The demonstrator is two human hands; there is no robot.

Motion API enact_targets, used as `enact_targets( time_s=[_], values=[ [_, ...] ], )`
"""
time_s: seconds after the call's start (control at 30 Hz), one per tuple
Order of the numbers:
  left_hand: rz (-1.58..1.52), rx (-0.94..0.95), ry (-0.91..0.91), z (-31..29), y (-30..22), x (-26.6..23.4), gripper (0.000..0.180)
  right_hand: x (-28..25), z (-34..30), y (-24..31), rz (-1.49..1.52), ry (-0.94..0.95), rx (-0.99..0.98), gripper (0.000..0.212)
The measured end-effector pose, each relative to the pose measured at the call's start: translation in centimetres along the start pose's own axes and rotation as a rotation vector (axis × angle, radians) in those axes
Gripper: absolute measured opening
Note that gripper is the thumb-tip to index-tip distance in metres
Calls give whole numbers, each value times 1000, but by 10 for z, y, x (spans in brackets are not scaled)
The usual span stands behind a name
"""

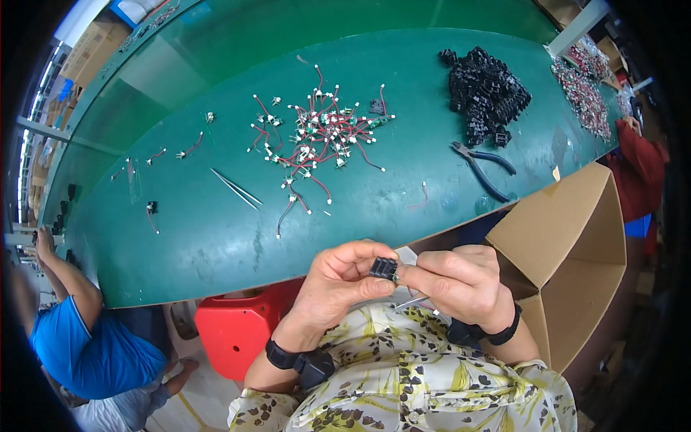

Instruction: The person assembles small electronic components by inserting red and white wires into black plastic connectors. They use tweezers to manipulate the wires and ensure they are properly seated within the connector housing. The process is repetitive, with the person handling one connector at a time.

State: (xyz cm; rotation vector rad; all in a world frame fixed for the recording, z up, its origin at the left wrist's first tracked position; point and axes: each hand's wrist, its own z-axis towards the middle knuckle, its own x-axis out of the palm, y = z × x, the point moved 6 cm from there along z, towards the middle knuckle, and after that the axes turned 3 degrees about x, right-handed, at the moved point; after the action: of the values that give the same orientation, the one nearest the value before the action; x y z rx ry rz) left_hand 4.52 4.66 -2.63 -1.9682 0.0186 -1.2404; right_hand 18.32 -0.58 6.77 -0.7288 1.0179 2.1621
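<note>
The counter [353,209] has bare room along much of its near edge, outside which your left hand [327,284] pinches a black housing [384,268] and your right hand [461,284] clasps a thin metal tool [412,303].

Looks steeply down and forward from the wearer's head, through the left of two side-by-side fisheye lenses. Sits near and above the fingers [425,279], with the shirt [417,381] in view on their near side. Takes in the desk [180,259] well beyond the fingers, bowing straight edges toward a round black rim.
</note>
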Motion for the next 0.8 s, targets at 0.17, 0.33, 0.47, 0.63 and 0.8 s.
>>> enact_targets(
  time_s=[0.17,0.33,0.47,0.63,0.8],
  values=[
    [-69,-138,42,-6,4,4,38,1,-3,7,77,-22,-35,32],
    [-72,-141,-19,-3,0,6,38,7,-6,2,63,10,7,30],
    [17,-73,67,-6,-5,12,38,4,-2,-8,407,-8,119,32],
    [-25,-37,167,-5,-2,21,38,0,-1,-14,523,65,327,43],
    [-95,-75,106,-5,4,20,31,-4,-3,-14,418,83,263,39]
  ],
)
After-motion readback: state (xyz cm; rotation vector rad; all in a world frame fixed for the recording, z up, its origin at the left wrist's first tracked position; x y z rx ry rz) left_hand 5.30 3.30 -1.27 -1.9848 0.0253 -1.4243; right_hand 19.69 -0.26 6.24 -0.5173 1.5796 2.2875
